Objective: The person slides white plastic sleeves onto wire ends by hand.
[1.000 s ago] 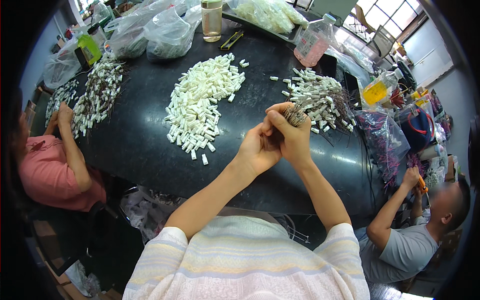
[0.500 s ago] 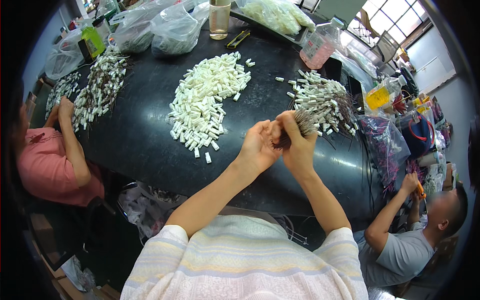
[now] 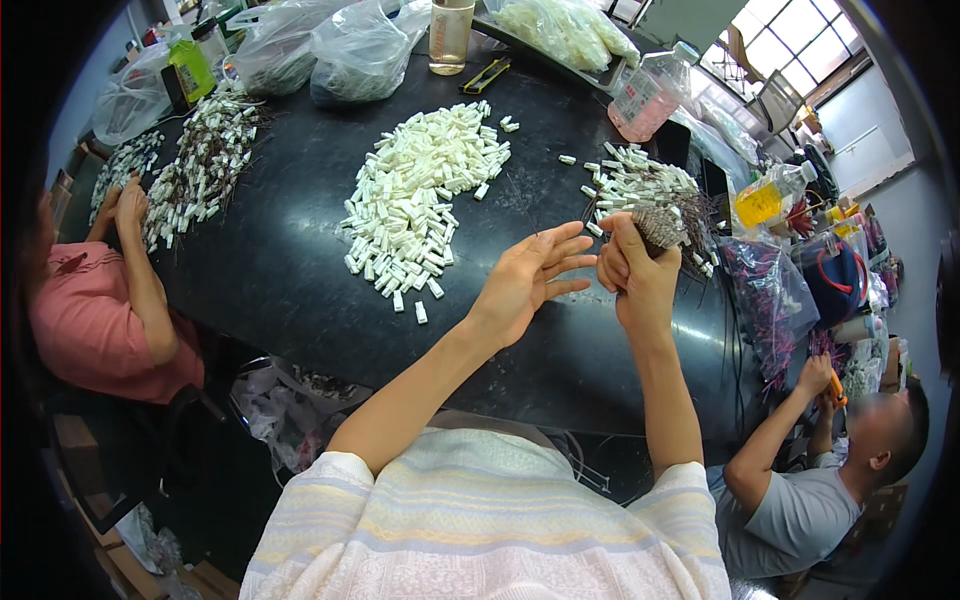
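Note:
My right hand [image 3: 640,262] is closed around a bundle of thin brown wires [image 3: 660,228] with pale, silvery ends facing up. To its left, my left hand [image 3: 530,275] has its thumb and forefinger together, and a thin dark wire [image 3: 535,222] sticks up from there. The other left fingers are stretched toward the right hand without gripping. Ahead of the left hand lies a big heap of small white connector housings [image 3: 425,190]. Behind my right hand is a pile of white connectors with brown wires [image 3: 650,185], partly hidden by the bundle.
On the black table [image 3: 300,220] stand a tumbler [image 3: 450,40], a yellow utility knife [image 3: 487,76], a bottle of pink liquid [image 3: 645,98] and plastic bags [image 3: 360,50]. A person in pink [image 3: 105,300] handles connectors at left. At right, another person [image 3: 800,500] holds an orange-handled tool.
My hands have moved apart. The right one shifted right with the wire bundle and turned it; the left drew away from the bundle with its fingers stretched and a thin wire at the thumb.

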A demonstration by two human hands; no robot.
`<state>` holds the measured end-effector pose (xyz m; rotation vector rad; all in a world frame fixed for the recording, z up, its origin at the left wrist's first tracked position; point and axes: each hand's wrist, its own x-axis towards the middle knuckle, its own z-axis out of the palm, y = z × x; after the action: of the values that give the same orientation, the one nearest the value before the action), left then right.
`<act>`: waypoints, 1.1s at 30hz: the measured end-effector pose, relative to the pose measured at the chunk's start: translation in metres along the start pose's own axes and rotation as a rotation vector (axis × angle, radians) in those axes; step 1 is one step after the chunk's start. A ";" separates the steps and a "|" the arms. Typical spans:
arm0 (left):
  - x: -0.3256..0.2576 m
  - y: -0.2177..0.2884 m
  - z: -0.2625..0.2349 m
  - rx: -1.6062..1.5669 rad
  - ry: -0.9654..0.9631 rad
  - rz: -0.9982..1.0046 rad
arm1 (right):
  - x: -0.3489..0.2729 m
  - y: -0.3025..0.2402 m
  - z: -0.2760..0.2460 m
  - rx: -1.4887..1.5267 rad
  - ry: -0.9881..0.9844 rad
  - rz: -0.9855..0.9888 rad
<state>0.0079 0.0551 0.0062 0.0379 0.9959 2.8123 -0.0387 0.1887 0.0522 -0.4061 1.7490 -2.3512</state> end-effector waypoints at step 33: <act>0.003 -0.017 -0.011 -0.727 0.004 -0.130 | -0.015 0.037 0.039 -0.197 -0.054 -0.259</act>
<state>0.0063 0.0618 -0.0127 -0.1138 -0.0649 2.8638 -0.0120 0.1474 0.0260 -0.7620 2.0165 -2.3110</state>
